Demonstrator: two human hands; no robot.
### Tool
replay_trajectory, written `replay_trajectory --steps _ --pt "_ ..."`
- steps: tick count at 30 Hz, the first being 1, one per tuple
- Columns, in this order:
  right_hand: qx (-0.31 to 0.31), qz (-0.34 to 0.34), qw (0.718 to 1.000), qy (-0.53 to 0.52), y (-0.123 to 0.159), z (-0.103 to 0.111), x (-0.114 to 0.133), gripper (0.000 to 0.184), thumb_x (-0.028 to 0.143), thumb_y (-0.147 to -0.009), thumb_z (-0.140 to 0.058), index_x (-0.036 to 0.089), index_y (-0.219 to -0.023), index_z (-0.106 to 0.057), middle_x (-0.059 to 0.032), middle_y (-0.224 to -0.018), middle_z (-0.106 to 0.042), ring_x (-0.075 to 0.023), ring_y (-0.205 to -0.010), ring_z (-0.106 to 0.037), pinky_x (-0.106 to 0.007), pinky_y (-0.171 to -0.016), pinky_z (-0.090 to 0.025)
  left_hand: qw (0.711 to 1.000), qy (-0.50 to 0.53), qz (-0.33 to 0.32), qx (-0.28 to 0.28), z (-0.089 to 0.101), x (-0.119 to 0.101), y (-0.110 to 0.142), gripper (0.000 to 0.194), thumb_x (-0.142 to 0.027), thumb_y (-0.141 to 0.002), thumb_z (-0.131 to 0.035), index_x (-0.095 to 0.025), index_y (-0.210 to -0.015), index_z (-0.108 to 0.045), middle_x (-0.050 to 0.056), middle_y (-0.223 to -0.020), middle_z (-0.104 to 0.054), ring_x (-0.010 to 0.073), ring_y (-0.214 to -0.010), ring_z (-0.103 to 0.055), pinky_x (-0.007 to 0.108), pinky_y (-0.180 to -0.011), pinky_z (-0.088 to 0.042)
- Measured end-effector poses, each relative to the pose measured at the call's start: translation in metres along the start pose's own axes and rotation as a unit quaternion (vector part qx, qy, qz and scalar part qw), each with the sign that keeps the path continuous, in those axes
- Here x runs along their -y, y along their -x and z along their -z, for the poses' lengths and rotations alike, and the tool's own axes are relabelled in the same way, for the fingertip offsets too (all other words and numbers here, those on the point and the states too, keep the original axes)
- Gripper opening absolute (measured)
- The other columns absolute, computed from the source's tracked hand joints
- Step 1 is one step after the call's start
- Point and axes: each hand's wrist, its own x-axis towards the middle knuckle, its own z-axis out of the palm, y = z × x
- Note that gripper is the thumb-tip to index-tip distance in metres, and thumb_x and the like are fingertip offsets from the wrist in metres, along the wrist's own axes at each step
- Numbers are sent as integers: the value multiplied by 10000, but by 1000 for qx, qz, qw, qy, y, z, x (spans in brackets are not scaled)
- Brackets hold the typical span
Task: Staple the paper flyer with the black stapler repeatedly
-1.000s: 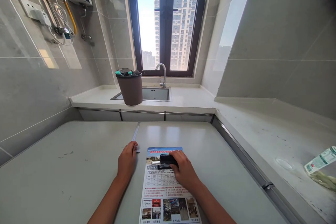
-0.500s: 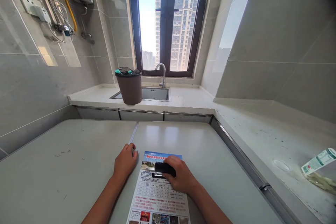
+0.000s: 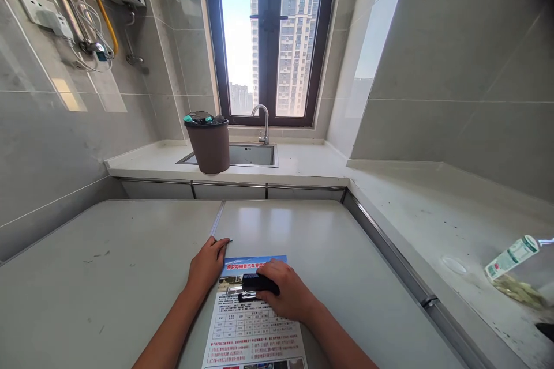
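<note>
My right hand (image 3: pixel 289 293) is closed around a black stapler (image 3: pixel 256 283), whose silver metal parts point left. Under the stapler lies a printed leaflet (image 3: pixel 255 323) with a blue top, red heading, text and a table; its lower end is cut off by the frame. Just left of the leaflet's upper edge, my left hand (image 3: pixel 206 264) has thumb and forefinger pinched together. A tiny thin tip sticks out to the right of those fingers, too small to name. Both hands are low over the pale table (image 3: pixel 142 265).
A brown bin (image 3: pixel 208 147) stands before the sink (image 3: pixel 251 154) and its tap (image 3: pixel 265 127) on the white counter (image 3: pixel 309 164). To the right, a white-and-green tube-shaped package (image 3: pixel 513 256) rests on the side counter. A seam (image 3: pixel 219 216) runs across the table.
My left forefinger has stretched out to the right, showing the tiny tip. My right hand and stapler appear slightly further left in view, as the whole scene shifts left.
</note>
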Motion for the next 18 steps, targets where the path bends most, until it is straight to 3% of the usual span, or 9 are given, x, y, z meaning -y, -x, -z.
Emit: replay_trajectory --steps 4,8,13,18 --pt "-17 -8 1000 10 -2 -1 -3 394 189 -820 -777 265 -1180 -636 -41 -1117 -703 -256 -1020 -607 -393 -925 -466 997 72 -28 -20 1 2 0 432 -287 -1020 -332 -274 -1406 -525 73 -1139 -619 230 -963 -643 323 -775 -483" --pt "-41 -14 999 18 -1 1 -8 401 161 -847 -722 261 -1223 -625 -63 -1129 -700 -277 -1035 -606 -429 -929 -458 971 226 -44 -60 3 -4 3 342 -261 -1010 -290 -205 -1250 -526 63 -997 -658 208 -871 -632 335 -820 -501" --pt "-87 -15 996 21 1 7 -13 347 140 -866 -680 245 -1190 -617 -64 -1099 -698 -271 -1006 -602 -433 -927 -433 948 300 -105 -3 2 -25 13 272 -343 -1008 -362 -220 -1102 -585 29 -841 -664 184 -705 -576 305 -718 -492" --pt "-124 -32 990 55 2 7 -22 302 136 -888 -644 222 -1176 -619 -68 -1087 -692 -266 -988 -586 -425 -916 -413 941 308 -140 19 4 -28 15 348 -439 -1023 -394 -223 -1086 -660 48 -889 -686 210 -787 -614 335 -781 -514"
